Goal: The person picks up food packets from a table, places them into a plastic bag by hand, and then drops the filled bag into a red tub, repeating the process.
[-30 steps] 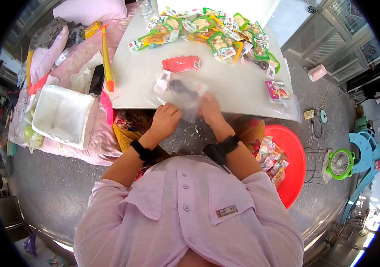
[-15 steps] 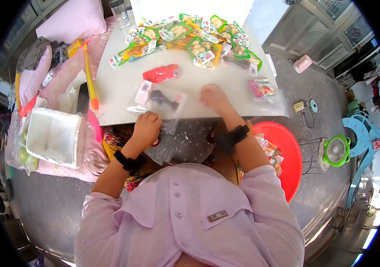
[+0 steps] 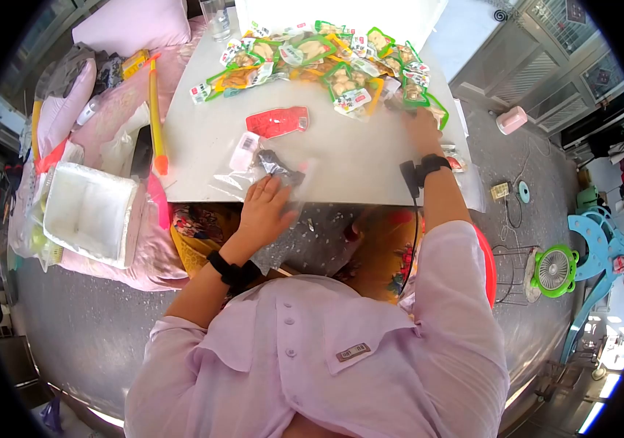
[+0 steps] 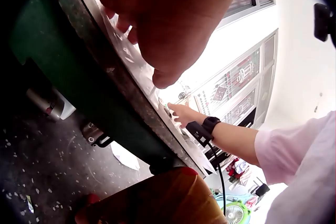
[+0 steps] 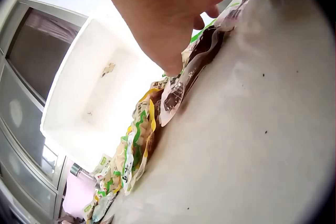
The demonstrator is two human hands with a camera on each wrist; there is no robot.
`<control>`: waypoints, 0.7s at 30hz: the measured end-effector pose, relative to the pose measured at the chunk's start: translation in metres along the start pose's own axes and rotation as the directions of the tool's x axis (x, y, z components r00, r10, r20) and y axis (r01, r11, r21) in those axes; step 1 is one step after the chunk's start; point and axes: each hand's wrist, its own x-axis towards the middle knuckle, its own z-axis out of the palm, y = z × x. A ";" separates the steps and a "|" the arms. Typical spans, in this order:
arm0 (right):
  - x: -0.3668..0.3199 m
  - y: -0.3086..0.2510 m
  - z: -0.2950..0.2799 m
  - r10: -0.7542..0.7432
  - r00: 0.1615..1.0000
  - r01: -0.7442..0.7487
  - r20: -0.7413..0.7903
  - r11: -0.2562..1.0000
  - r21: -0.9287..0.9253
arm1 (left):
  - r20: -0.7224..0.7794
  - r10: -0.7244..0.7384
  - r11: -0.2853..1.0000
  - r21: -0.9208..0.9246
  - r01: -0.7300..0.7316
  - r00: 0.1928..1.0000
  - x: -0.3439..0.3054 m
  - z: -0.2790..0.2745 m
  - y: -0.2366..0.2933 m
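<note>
My left hand (image 3: 264,208) rests with spread fingers on the near edge of a clear plastic bag (image 3: 301,164) at the table's front edge. A dark vacuum-packed snack (image 3: 280,165) and a white label (image 3: 244,152) show in or under the bag. My right hand (image 3: 423,130) reaches to the right end of a pile of snack packets (image 3: 345,77). In the right wrist view its thumb (image 5: 172,69) is right at a dark-filled packet (image 5: 202,50), with thumb and fingers apart. A red packet (image 3: 277,122) lies flat beyond the bag.
A white foam box (image 5: 86,87) stands behind the pile. A partly hidden packet (image 3: 456,157) lies at the table's right side. Left of the table (image 3: 202,171), a white foam tub (image 3: 89,212) sits on the bed. A red basin (image 3: 488,270) is on the floor at right.
My right hand has left the clear bag and moved right and forward to the packet pile. My left hand has shifted from the bag's left corner to lie over its near edge.
</note>
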 end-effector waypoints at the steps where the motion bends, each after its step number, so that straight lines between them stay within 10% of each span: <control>1: -0.004 -0.005 0.001 -0.007 0.999 0.007 0.033 1.000 -0.013 | -0.004 -0.007 1.000 0.002 0.007 1.000 -0.002 0.000 0.000; 8: -0.042 -0.027 -0.007 -0.327 0.916 0.337 0.234 0.941 -0.003 | -0.033 -0.051 0.998 0.040 0.052 0.998 -0.002 0.007 0.001; 11: -0.066 -0.033 -0.008 -0.539 0.826 0.481 0.162 0.826 0.295 | 0.007 -0.093 0.994 0.056 0.092 0.996 0.000 0.003 0.007; 12: -0.072 -0.034 -0.004 -0.440 0.889 0.336 0.125 0.813 0.475 | 0.013 -0.105 0.993 0.061 0.104 0.994 0.000 0.002 0.010; 15: -0.073 -0.028 -0.005 -0.304 0.940 0.333 -0.152 0.914 0.230 | -0.001 -0.122 0.990 0.076 0.122 0.993 0.000 0.000 0.016; 18: -0.089 -0.037 -0.027 -0.147 0.982 0.134 0.119 0.985 0.104 | 0.007 -0.143 0.988 0.065 0.143 0.990 0.003 0.003 0.020; 21: -0.083 -0.041 0.004 -0.250 0.939 0.257 0.236 0.966 -0.001 | 0.012 -0.160 0.985 0.066 0.158 0.987 0.004 0.007 0.019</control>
